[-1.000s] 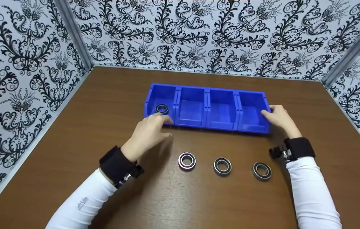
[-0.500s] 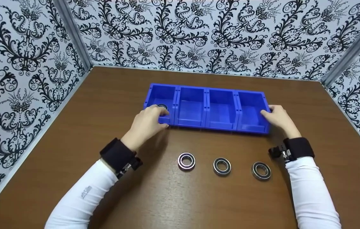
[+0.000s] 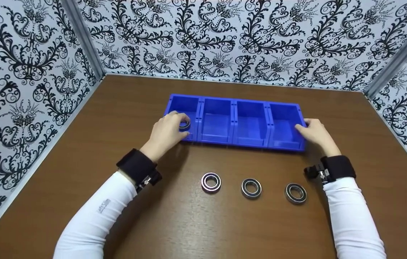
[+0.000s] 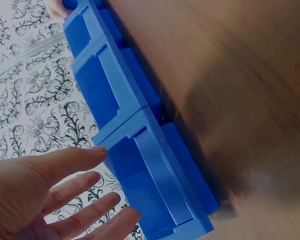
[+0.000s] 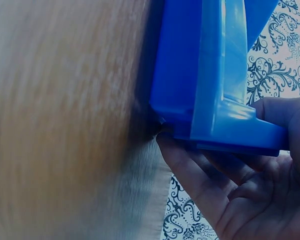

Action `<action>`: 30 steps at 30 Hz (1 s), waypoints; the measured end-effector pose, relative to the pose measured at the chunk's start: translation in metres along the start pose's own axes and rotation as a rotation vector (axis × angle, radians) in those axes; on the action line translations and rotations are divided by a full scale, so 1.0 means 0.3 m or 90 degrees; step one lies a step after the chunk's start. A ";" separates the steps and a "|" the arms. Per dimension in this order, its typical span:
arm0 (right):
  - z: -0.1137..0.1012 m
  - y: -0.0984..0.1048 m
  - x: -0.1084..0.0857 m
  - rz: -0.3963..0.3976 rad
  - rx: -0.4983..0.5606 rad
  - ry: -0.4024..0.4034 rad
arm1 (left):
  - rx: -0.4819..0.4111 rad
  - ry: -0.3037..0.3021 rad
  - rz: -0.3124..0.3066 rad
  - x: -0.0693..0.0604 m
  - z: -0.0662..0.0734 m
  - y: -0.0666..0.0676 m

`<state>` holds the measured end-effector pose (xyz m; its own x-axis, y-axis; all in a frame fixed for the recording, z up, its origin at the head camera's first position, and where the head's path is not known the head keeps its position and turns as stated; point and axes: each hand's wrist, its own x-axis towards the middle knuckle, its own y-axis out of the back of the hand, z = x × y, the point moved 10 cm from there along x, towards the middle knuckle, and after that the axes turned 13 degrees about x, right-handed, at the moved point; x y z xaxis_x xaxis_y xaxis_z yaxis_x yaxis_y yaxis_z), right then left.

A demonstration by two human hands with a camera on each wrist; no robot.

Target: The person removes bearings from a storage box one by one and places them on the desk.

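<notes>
A blue storage bin (image 3: 218, 126) with several compartments in a row stands toward the back of the table. My left hand (image 3: 168, 131) is over its leftmost compartment, fingers and thumb spread apart. A dark ball bearing (image 3: 185, 125) lies in that compartment, partly hidden by the hand. In the left wrist view the fingers (image 4: 85, 200) are loosely extended with nothing between them, and the bearing does not show. My right hand (image 3: 316, 135) grips the bin's right end. The right wrist view shows the thumb over the blue wall (image 5: 230, 125) and fingers beneath.
Three more bearings lie in a row in front of the bin: one with a pale, purplish ring (image 3: 211, 182), a dark one (image 3: 251, 188) and another dark one (image 3: 295, 193). Patterned panels (image 3: 225, 39) enclose the brown tabletop (image 3: 203, 223) at the back and sides.
My left hand has moved from the bin's front edge up and back over the leftmost compartment, covering part of the bearing there. The right hand and the loose bearings have not moved.
</notes>
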<state>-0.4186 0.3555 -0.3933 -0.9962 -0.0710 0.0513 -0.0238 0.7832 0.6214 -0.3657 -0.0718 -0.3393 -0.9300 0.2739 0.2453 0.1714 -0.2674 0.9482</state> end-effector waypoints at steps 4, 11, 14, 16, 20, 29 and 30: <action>-0.003 0.000 -0.001 0.002 0.000 -0.009 | 0.002 0.003 0.003 0.016 -0.006 -0.003; -0.006 -0.004 -0.003 0.001 -0.001 -0.023 | -0.001 0.006 0.020 0.039 -0.018 -0.014; -0.007 -0.006 -0.003 -0.003 -0.004 -0.021 | -0.002 0.011 0.021 0.044 -0.026 -0.020; -0.007 -0.008 -0.003 -0.005 -0.006 -0.020 | 0.000 0.015 0.017 0.048 -0.030 -0.026; -0.003 -0.008 -0.006 -0.006 -0.006 -0.023 | 0.005 0.020 0.005 0.060 -0.031 -0.039; 0.001 -0.008 -0.006 -0.006 -0.002 -0.022 | 0.023 0.032 -0.025 0.084 -0.041 -0.077; 0.001 -0.006 -0.005 -0.006 -0.001 -0.021 | 0.023 0.033 -0.027 0.085 -0.043 -0.080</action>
<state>-0.4170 0.3543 -0.3948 -0.9982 -0.0573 0.0201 -0.0323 0.7812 0.6234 -0.3977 -0.0704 -0.3583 -0.9521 0.2356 0.1951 0.1424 -0.2232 0.9643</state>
